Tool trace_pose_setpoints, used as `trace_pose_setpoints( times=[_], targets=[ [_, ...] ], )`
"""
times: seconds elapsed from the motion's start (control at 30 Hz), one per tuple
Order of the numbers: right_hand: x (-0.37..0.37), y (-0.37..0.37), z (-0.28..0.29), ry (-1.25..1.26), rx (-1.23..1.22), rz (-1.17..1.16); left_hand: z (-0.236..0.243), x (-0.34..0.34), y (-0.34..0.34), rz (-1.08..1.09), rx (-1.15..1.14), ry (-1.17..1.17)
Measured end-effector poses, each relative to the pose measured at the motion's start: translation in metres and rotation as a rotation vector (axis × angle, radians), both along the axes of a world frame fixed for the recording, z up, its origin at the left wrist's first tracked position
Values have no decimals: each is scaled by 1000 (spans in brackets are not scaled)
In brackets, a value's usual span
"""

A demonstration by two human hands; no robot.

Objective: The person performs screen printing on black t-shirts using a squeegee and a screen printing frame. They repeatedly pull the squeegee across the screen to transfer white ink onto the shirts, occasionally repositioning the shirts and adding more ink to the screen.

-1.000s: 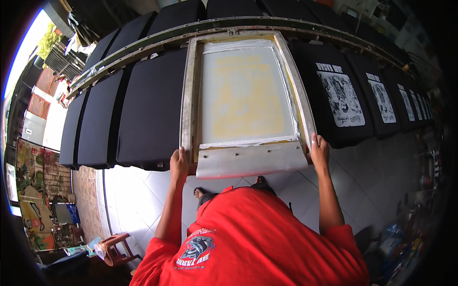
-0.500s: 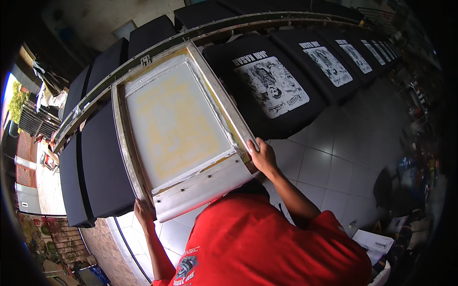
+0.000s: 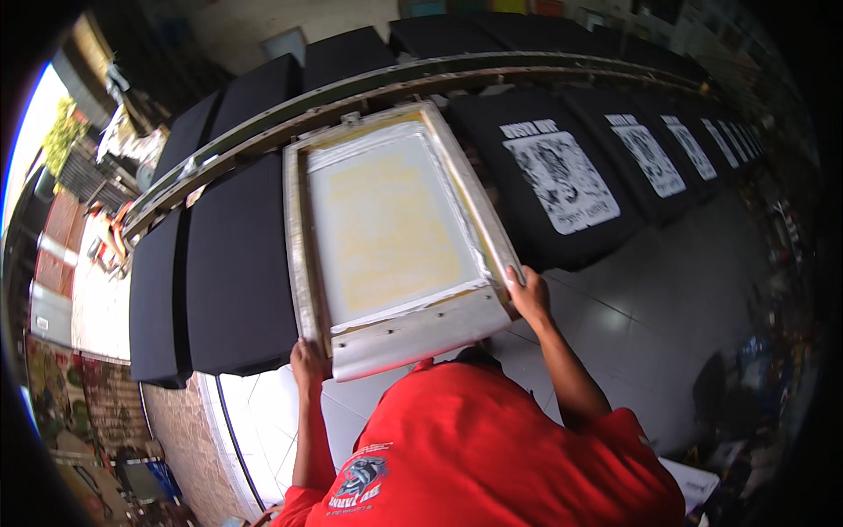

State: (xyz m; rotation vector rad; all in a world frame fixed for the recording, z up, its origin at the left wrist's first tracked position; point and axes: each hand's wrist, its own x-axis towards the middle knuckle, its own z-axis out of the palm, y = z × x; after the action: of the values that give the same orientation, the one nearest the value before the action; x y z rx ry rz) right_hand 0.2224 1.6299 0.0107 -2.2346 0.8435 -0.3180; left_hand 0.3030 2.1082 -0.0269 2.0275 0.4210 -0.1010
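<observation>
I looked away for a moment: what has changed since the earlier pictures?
The framed screen moved left: two plain black panels in the near row now show to its left, against three a second ago. The left hand and right hand stayed on its side edges.

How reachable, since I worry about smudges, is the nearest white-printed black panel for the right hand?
Probably yes: nothing visible blocks the way from the right hand to the printed panel beside the frame, though that hand must likely release the frame first.
</observation>
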Motion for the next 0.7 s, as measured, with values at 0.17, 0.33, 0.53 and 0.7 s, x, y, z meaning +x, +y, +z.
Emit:
trace_pose_setpoints(
  times=[0.17,0.33,0.53,0.7],
  targets=[
    [9,-13,-7,63,48,40,9,4,-16,15,107,-45],
    [15,-21,-13,32,18,20,9,11,-21,-5,123,-67],
    [14,-16,17,106,125,62,10,11,-27,-23,203,-56],
    [12,-30,-29,-57,16,-26,5,14,-32,11,56,-151]
  ],
)
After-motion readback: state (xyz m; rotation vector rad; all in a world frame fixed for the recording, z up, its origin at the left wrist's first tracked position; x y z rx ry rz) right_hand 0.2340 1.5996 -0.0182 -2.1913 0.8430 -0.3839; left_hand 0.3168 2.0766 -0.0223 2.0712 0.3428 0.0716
